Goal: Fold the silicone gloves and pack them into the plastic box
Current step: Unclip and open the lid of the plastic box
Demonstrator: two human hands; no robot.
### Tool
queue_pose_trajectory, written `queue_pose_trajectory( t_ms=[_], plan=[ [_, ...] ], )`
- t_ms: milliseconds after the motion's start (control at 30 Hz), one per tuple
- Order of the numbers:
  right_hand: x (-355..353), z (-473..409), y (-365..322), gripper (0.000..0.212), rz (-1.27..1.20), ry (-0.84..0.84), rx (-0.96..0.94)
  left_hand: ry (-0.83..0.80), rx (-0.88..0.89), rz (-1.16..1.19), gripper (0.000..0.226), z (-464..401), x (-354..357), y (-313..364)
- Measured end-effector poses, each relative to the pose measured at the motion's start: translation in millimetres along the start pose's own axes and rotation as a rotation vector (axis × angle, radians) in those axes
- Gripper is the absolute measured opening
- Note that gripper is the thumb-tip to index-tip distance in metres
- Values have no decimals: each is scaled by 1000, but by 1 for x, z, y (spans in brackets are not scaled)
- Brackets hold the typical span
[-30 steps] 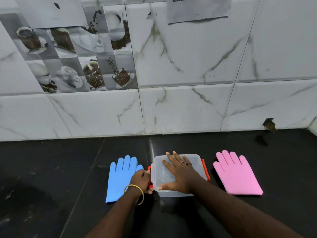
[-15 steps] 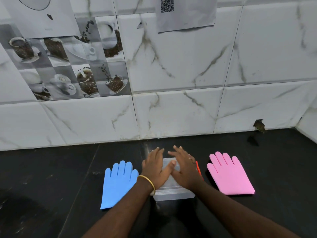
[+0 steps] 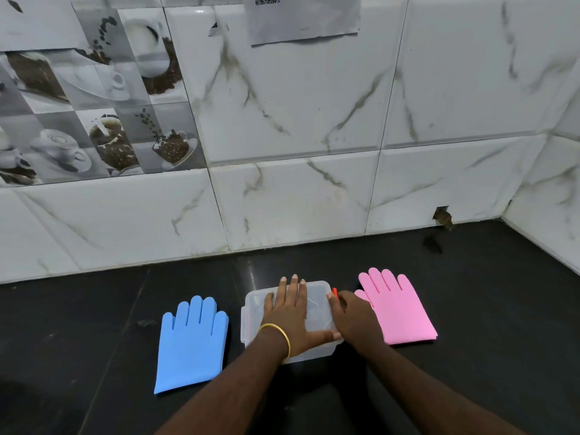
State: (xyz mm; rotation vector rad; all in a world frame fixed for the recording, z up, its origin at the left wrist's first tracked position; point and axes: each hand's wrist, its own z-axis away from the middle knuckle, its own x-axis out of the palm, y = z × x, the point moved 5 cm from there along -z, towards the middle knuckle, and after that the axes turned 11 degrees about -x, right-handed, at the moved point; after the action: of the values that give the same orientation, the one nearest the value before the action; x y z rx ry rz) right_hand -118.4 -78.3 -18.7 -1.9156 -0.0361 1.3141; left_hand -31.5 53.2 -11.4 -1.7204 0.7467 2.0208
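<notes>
A clear plastic box (image 3: 255, 312) with its lid on sits on the black counter, between two flat gloves. The blue glove (image 3: 191, 343) lies to its left, fingers pointing toward the wall. To the right lies the pink glove (image 3: 400, 309), also flat. My left hand (image 3: 290, 312) rests palm down on the lid with fingers spread. At the box's right side, my right hand (image 3: 353, 315) has its fingers curled on the red latch (image 3: 335, 291), which is mostly hidden.
The black counter (image 3: 486, 309) meets a white marble-tiled wall (image 3: 298, 199) at the back and a side wall at the far right. A paper with a QR code (image 3: 301, 17) hangs on the wall. A small hole (image 3: 442, 215) shows in the tile's base.
My left hand moved from the box's left latch onto the lid. My right hand left the lid and went to the right-side red latch. The camera view shifted slightly.
</notes>
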Motion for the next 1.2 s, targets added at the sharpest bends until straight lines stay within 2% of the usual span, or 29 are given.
queue_pose_trajectory(
  t_ms=[200, 367, 533, 700, 867, 933, 1033, 1100, 1133, 1200],
  plan=[
    [4, -3, 3, 29, 126, -32, -24, 18, -2, 6, 130, -2, 3, -1],
    [6, -3, 17, 35, -194, -25, 174, 19, -4, 10, 132, -3, 5, -3],
    [13, 1, 26, 30, -439, -119, 249, 10, 2, 13, 129, -1, 3, -2],
    [25, 15, 30, 26, -866, -208, 382, 1, 5, 21, 131, -1, 2, -2],
    [28, 20, 33, 17, -831, -277, 480, -9, 9, 27, 130, -3, 3, -3],
    [21, 18, 33, 17, -781, -247, 485, -3, 27, 43, 126, -3, -1, -5],
    [-2, 6, 26, 25, -662, -33, 399, 87, 18, 132, 111, 1, -19, -18],
    [-22, -4, 3, 38, -501, 51, 215, 180, -71, 306, 93, 4, -34, -41],
    [-29, -9, -14, 52, -433, 38, 82, 213, -149, 463, 82, 6, -40, -56],
    [-33, -20, -55, 73, -272, -93, -228, 242, -352, 874, 52, 10, -42, -91]
  ],
)
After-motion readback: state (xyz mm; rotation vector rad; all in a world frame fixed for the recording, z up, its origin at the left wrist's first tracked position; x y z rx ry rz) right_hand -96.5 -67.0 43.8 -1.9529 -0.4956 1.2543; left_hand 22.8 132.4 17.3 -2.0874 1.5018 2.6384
